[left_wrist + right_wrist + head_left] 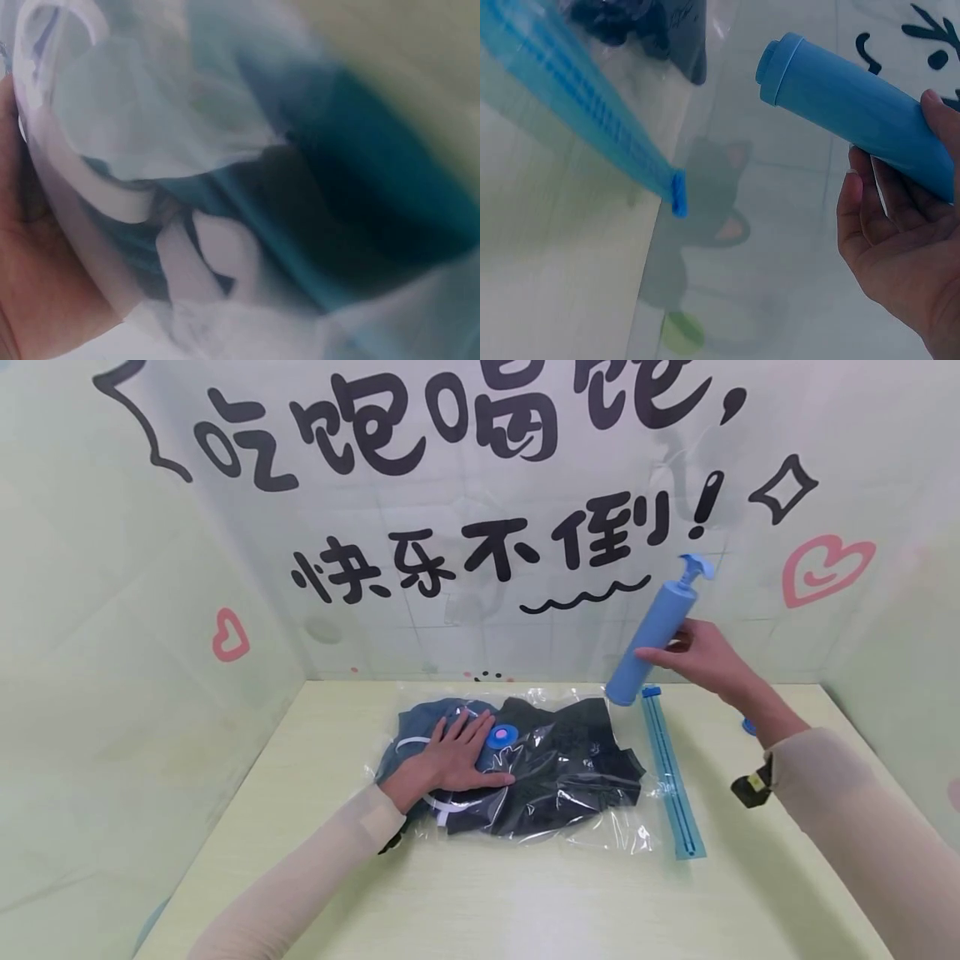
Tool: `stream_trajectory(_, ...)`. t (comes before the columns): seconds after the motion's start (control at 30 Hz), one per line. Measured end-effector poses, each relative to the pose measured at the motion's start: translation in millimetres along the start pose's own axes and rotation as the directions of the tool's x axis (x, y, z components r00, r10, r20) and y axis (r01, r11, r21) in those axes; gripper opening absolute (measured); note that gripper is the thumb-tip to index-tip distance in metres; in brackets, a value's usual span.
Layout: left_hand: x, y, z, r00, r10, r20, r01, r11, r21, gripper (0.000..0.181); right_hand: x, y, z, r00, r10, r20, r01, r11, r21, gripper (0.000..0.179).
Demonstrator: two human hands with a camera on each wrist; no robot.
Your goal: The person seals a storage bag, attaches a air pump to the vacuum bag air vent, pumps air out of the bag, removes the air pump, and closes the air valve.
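Observation:
A clear vacuum storage bag (600, 833) lies on the table with dark folded clothes (562, 752) inside. My left hand (453, 760) rests on its left part, fingers spread. Just beyond those fingers sits a round blue valve (502, 737) with a pink centre. In the left wrist view, white straps (202, 255) show through the plastic. My right hand (705, 656) grips a blue hand pump (652, 631) by its barrel, raised over the far right of the bag. The pump's handle points up and its capped end tilts down, as the right wrist view also shows.
Along the bag's right side runs a teal zip strip (673, 777) with a blue slider (652, 692) at its far end. A small blue round piece (749, 726) lies partly behind the right wrist. A printed wall covering (427, 647) stands behind the table (487, 902).

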State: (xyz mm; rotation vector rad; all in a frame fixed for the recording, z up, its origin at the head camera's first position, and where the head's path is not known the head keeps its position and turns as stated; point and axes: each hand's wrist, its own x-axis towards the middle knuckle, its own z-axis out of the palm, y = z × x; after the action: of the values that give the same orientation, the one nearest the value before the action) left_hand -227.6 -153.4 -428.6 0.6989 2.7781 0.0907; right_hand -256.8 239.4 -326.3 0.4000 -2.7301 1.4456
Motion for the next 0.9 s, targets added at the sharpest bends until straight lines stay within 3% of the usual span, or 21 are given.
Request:
stream_trajectory(0.13,-1.8,-0.1,-0.8,1.0,-0.007,0.005,0.007,1.0,0.008,0.11,12.0,-21.1,28.6,0.996,-0.081,0.037,0.08,0.996,0.025,0.059)
stream_trajectory(0.33,-0.2,-0.9,-0.3,1.0,-0.01,0.003,0.01,1.0,0.015,0.11,24.7,-36.1,65.0,0.99,-0.118,0.076,0.113,0.992,0.062,0.053)
stream_trajectory(0.67,4.5,-0.7,2.6,1.0,-0.029,0.009,0.029,0.999,0.038,0.111,33.8,-49.7,105.9,0.981,-0.128,0.144,0.121,0.991,0.057,0.052)
stream_trajectory(0.9,4.5,-0.5,1.8,0.999,-0.04,0.017,0.039,0.999,0.024,0.111,38.7,-62.4,133.3,0.959,-0.212,0.187,0.193,0.974,0.114,0.05)
